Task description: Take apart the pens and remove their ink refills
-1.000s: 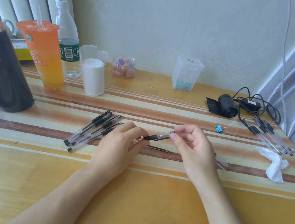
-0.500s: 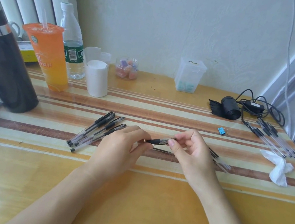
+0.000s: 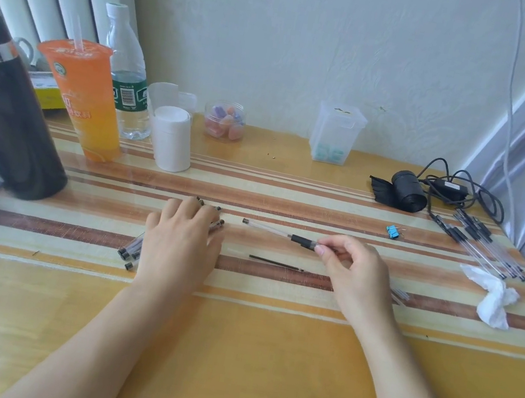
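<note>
Pen (image 3: pixel 278 232) juts leftward, pinched by the right hand (image 3: pixel 355 271); the left hand (image 3: pixel 180 244) lies flat, fingers straight, on other pens (image 3: pixel 129 251).

Orange cup (image 3: pixel 86 100), striped tablecloth (image 3: pixel 288 199)

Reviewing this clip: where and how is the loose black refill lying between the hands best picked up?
Pinch the refill at mid-length, coming from straight above, fingers on its near and far sides. It lies flat, thin, running left to right on the table, with bare surface around it.
</note>
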